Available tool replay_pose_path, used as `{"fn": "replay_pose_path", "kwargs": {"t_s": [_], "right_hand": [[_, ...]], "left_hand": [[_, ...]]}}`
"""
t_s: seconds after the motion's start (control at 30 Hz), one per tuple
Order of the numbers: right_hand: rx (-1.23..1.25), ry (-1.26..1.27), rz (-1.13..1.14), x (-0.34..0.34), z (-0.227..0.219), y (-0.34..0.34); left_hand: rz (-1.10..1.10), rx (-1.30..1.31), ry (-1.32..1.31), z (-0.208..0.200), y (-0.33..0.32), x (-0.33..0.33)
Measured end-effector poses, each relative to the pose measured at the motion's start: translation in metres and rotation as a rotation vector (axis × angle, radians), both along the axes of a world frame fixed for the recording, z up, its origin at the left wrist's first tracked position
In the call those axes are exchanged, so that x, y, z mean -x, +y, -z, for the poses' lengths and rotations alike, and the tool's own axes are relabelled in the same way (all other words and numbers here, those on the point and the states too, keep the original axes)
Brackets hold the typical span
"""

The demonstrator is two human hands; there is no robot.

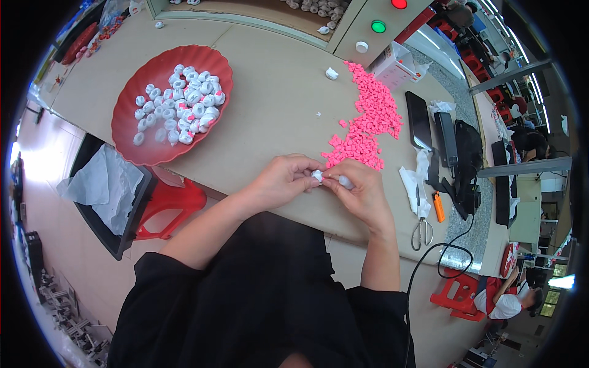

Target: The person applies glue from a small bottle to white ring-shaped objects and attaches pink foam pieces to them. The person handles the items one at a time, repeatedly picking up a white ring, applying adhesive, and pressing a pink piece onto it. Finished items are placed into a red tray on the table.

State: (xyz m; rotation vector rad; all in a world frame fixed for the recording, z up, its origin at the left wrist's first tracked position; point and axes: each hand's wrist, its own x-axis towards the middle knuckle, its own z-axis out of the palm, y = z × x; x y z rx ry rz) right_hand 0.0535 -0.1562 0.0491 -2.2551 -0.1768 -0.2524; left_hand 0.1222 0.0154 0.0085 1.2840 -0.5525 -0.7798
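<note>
My left hand (281, 182) and my right hand (367, 191) meet at the table's near edge. Between their fingertips they pinch a small white piece (316, 175), too small to make out fully. A second whitish bit (345, 183) shows among my right fingers. Just beyond my hands spreads a pile of small bright pink pieces (356, 149), trailing away toward the back. Over to the left, a red scalloped bowl (126, 95) holds many rounded white pieces (194, 97), several with pink parts showing.
Right of the pink pile lie a black phone (418, 119), a dark oblong device (446, 138), scissors (422, 234), an orange-handled tool (438, 207) and a black cable (429, 251). A white box (392, 66) stands behind. Below left are a red stool (169, 205) and a dark tray (132, 227) with white sheets.
</note>
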Motion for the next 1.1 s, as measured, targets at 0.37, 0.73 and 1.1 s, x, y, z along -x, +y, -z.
{"fn": "replay_pose_path", "kwargs": {"t_s": [0.37, 0.73, 1.1], "right_hand": [[-0.422, 0.16, 0.283, 0.008, 0.008, 0.023], [-0.544, 0.038, 0.306, 0.013, 0.022, 0.032], [-0.634, 0.065, 0.334, 0.011, 0.021, 0.033]], "left_hand": [[-0.029, 0.094, 0.089, -0.006, 0.003, -0.003], [-0.073, 0.128, 0.136, -0.007, 0.002, -0.004], [-0.098, 0.113, 0.08, -0.009, 0.0, 0.002]]}}
